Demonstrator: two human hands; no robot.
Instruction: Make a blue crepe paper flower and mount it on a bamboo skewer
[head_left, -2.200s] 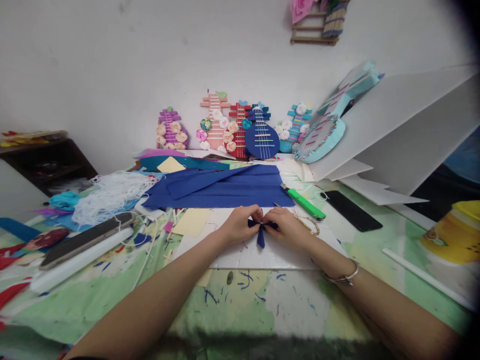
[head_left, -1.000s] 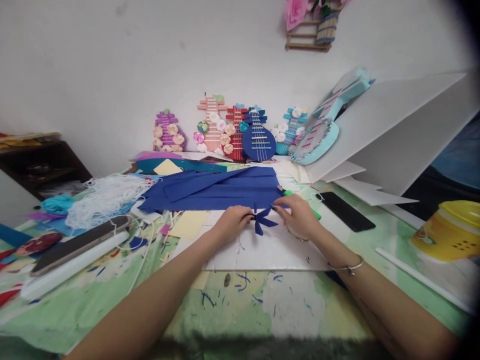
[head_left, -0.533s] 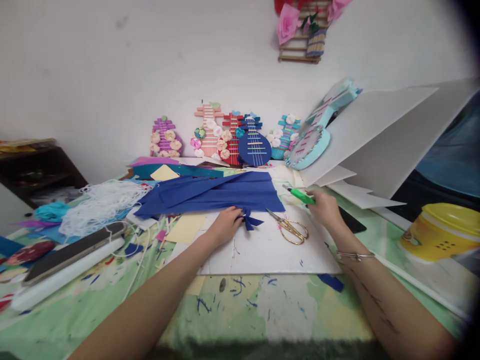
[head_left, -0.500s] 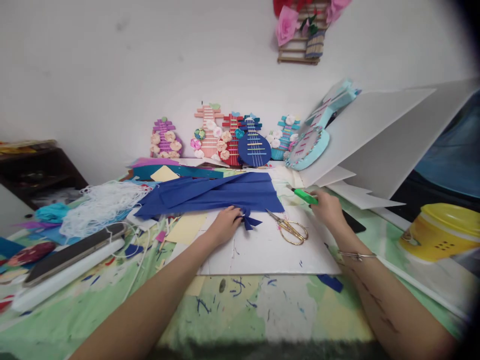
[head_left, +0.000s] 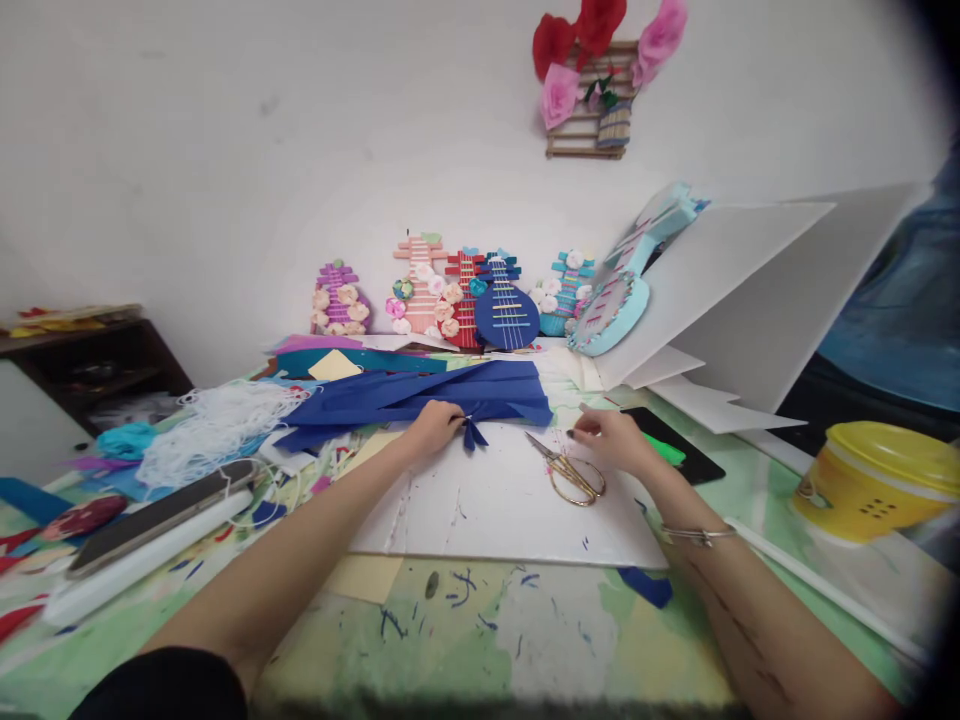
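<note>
My left hand (head_left: 439,427) is closed in a pinch on a small folded blue paper piece (head_left: 474,434), its pointed tails spreading over the white board (head_left: 480,510). Whether it is crepe paper or cloth is hard to tell. Beyond my fingers lies a long stack of blue sheets (head_left: 420,388). My right hand (head_left: 611,440) hovers to the right of the gold-handled scissors (head_left: 574,478), fingers loosely bent and apart, with nothing visible in them. Just past its wrist side a green tool (head_left: 664,451) rests by a black flat object (head_left: 697,455).
White yarn (head_left: 217,425) and a phone on a white bar (head_left: 157,520) lie to the left. At the right stand a yellow tub (head_left: 877,480) and leaning white boards (head_left: 720,270). Decorated lute models (head_left: 508,315) line the wall. Blue scraps litter the green cloth.
My right hand has let go of the green tool and moved left toward the scissors. My left hand still pinches the blue piece. The whole view has shifted slightly.
</note>
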